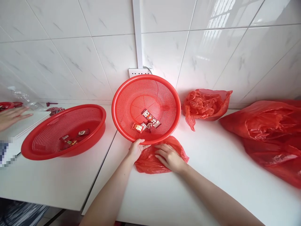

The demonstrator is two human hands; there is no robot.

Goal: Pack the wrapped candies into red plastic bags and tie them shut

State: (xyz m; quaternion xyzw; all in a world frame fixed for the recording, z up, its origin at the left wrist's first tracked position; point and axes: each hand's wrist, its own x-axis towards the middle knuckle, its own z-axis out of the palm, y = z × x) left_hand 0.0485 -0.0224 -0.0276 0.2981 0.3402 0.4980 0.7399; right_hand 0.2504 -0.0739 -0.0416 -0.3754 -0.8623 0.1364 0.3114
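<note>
A round red mesh basket (147, 80) is tilted toward me against the tiled wall, with several small wrapped packets (150, 119) near its lower side. My left hand (136, 150) grips the basket's near rim, thumb on top. Just below the rim, a thin red plastic bag (152, 164) lies crumpled on the white table. My right hand (169, 156) rests on that bag with its fingers bent and somewhat spread; any bag film pinched under them is hidden.
Another red basket (98, 110) with packets stands left. Red bags (204, 103) lie behind and at the far right (270, 135). Another person's hand (14, 116) is at the left edge, near a clear bottle (24, 98). A power strip (138, 72) is on the wall.
</note>
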